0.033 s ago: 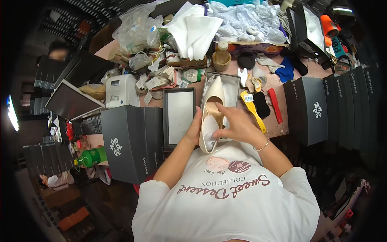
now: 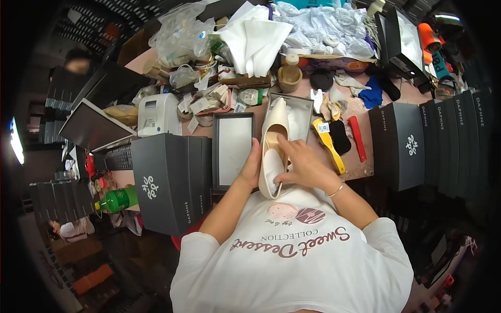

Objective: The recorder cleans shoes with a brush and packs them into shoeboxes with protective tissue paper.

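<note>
A cream pointed-toe pump [image 2: 282, 125] is held in front of my chest, its toe pointing away and its opening facing up. My left hand [image 2: 252, 164] supports it along the left side, fingers mostly hidden underneath. My right hand [image 2: 308, 164] grips the right side, with the index finger at the opening and the thumb at the inner edge near the heel. Inside the back lies a pale insole [image 2: 271, 166]. Beyond the pump, an open grey shoebox [image 2: 308, 112] holds white tissue. The other box part, a shallow grey tray [image 2: 233, 148] with a white inside, lies to the left.
Stacked dark shoeboxes stand left [image 2: 162, 182] and right [image 2: 399, 146]. A yellow-handled brush [image 2: 324, 138] and a red-handled one [image 2: 357, 138] lie at right. Further back are a white label printer [image 2: 158, 116], a bottle in a cup [image 2: 290, 73] and crumpled tissue [image 2: 323, 31].
My right thumb has slid slightly toward the heel of the pump. The view has shifted a little; the rest looks the same.
</note>
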